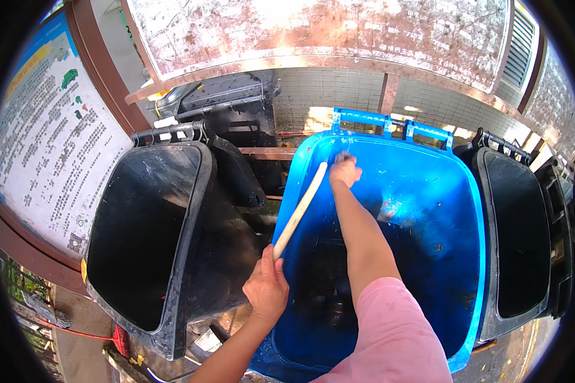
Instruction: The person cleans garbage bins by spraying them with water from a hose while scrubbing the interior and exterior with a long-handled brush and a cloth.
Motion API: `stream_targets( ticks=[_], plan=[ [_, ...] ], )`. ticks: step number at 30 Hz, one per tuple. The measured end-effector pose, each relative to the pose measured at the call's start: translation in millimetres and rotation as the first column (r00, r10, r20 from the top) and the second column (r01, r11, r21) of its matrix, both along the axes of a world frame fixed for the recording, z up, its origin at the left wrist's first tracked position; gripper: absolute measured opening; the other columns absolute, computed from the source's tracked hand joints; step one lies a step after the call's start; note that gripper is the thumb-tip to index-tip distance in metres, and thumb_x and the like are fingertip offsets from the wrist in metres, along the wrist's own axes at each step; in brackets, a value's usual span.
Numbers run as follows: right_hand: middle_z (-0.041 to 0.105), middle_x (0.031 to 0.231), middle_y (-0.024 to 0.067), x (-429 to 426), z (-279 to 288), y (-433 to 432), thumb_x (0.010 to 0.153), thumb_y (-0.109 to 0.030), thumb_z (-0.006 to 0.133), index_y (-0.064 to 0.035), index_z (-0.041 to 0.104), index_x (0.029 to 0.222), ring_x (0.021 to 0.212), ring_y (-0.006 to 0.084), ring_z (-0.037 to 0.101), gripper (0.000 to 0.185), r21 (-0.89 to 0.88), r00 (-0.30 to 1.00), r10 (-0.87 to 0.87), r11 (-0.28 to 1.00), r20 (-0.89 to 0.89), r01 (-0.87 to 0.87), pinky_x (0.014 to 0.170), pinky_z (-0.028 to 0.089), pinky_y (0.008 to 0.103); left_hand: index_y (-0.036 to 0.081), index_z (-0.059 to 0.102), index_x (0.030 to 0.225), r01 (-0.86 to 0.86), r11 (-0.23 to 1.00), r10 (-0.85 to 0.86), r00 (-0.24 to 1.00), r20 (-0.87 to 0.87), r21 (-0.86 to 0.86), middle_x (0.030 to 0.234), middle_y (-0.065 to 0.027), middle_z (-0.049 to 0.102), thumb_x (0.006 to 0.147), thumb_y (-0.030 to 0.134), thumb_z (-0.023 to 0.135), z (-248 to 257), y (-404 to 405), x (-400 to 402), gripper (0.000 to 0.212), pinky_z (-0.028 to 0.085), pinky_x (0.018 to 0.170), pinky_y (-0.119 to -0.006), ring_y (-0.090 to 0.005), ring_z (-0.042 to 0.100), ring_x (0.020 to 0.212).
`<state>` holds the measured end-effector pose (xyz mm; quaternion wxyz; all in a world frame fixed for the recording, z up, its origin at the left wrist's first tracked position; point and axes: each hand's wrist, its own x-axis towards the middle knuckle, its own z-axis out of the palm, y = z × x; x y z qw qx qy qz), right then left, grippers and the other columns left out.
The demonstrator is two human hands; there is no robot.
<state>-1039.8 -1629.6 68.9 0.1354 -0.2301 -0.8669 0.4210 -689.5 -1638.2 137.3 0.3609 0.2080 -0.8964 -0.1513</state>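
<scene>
A large blue plastic wheelie bin [479, 249] stands open in front of me, its inside wet and dark with grime towards the bottom. My left hand [268, 287] grips a cream-coloured hose [301, 210] at the bin's left rim. The hose's free end points up and away, over the bin's inner left side. My right hand [345, 171] is inside the bin near the far left corner, closed on a greyish scouring pad [343, 157]. Fingers partly cover the pad, which is against or very close to the upper inner wall. Dark liquid or residue shows at the bottom.
Open black wheelie bins stand left [201, 201] and right [488, 268]. A closed dark bin [225, 91] is behind the rail. A printed notice board [52, 143] rises at left, and a large panel [316, 33] overhangs the back. A red broom or dustpan [120, 341] lies lower left.
</scene>
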Motion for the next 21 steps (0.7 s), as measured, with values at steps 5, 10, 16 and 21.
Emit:
stream_targets(
  ticks=[5, 10, 16, 21],
  plan=[
    [0.064, 0.083, 0.0086, -6, -35, 11, 0.086, -0.016, 0.056, -0.0110, 0.062, 0.091, 0.070, 0.0240, 0.062, 0.009, -0.910, 0.961, 0.259, 0.414, 0.096, -0.021, 0.060, 0.053, 0.0483, 0.004, 0.054, 0.120, -0.008, 0.997, 0.010, 1.000, 0.020, -0.072, 0.079, -0.0132, 0.063, 0.089, 0.020, 0.058, -5, -9, -2, 0.035, 0.050, 0.050, -0.039, -0.0308, 0.062, 0.060],
    [0.059, 0.079, 0.0153, -31, 50, -15, 0.091, -0.006, 0.038, -0.0039, 0.054, 0.092, 0.059, 0.0299, 0.057, 0.017, -1.000, 0.989, 0.144, -0.025, -0.013, -0.010, 0.042, 0.044, 0.0483, 0.004, 0.052, 0.120, 0.000, 0.999, 0.002, 0.999, 0.049, -0.045, 0.077, -0.0137, 0.061, 0.089, 0.017, 0.057, 3, -14, -4, 0.034, 0.048, 0.050, -0.040, -0.0324, 0.060, 0.059],
    [0.065, 0.084, 0.0177, -22, 23, 2, 0.088, -0.013, 0.049, 0.0000, 0.059, 0.091, 0.072, 0.0270, 0.062, 0.017, -0.316, 0.884, 0.118, 0.905, -0.453, -0.283, 0.067, 0.050, 0.0417, 0.003, 0.052, 0.116, 0.035, 0.998, -0.035, 0.999, -0.012, 0.045, 0.081, -0.0165, 0.062, 0.089, 0.014, 0.056, 2, -8, -4, 0.030, 0.049, 0.054, -0.042, -0.0358, 0.061, 0.064],
    [0.065, 0.099, 0.0182, -3, 15, 15, 0.095, -0.033, 0.032, -0.0039, 0.057, 0.118, 0.095, 0.0340, 0.062, 0.045, -0.880, 0.879, 0.295, -0.412, -0.374, -0.236, 0.078, 0.051, 0.0494, 0.005, 0.053, 0.113, 0.027, 0.998, -0.029, 0.999, 0.026, 0.053, 0.079, -0.0171, 0.061, 0.089, 0.016, 0.056, -10, 2, -6, 0.027, 0.049, 0.055, -0.044, -0.0364, 0.061, 0.064]
  ],
)
